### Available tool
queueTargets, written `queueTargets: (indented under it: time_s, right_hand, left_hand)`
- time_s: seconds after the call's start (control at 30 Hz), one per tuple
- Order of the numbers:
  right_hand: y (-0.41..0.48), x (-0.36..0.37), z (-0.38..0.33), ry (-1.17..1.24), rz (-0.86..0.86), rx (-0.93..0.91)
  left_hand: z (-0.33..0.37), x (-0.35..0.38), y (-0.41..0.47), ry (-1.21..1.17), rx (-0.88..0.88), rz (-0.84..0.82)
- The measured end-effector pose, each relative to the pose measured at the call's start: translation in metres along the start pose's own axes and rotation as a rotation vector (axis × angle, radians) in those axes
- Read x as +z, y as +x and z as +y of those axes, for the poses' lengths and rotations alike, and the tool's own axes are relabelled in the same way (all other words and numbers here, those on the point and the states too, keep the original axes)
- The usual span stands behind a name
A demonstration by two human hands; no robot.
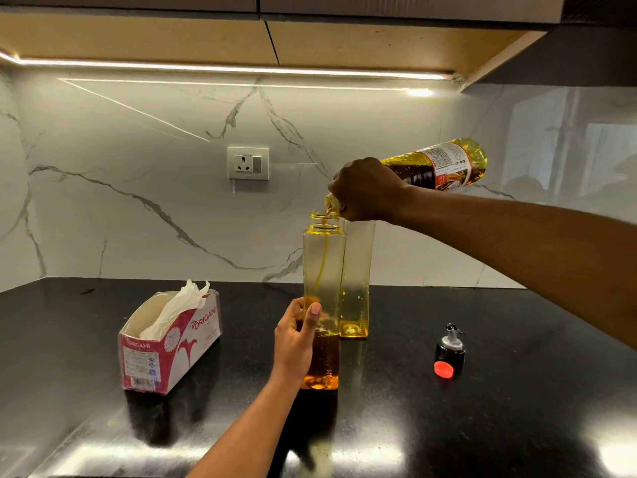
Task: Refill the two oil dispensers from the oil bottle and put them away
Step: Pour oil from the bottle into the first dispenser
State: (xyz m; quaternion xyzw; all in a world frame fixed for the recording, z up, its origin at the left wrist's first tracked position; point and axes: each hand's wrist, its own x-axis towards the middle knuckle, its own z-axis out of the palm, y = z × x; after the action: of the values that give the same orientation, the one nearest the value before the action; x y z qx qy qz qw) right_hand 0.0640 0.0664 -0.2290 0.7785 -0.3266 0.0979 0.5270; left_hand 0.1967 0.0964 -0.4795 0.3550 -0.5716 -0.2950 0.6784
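The left grip held the front dispenser; the right grip held the oil bottle. Slow tipping seemed best.

A home kitchen — black polished countertop, marble-look backsplash. Wall cabinets hang overhead with a light strip beneath. A wall socket sits above the counter.

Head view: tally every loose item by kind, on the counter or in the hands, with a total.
Oil dispensers: 2
Oil bottle: 1
Pourer stopper: 1
Red cap: 1
Tissue box: 1
Total: 6
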Motion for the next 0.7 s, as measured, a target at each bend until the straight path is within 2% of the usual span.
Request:
queueTargets:
  time_s: [0.7]
  right_hand:
    - [0.0012,-0.0028,-0.0007,-0.050,-0.012,-0.039]
  left_hand:
    - [-0.0017,-0.0006,0.0011,-0.006,-0.031,0.012]
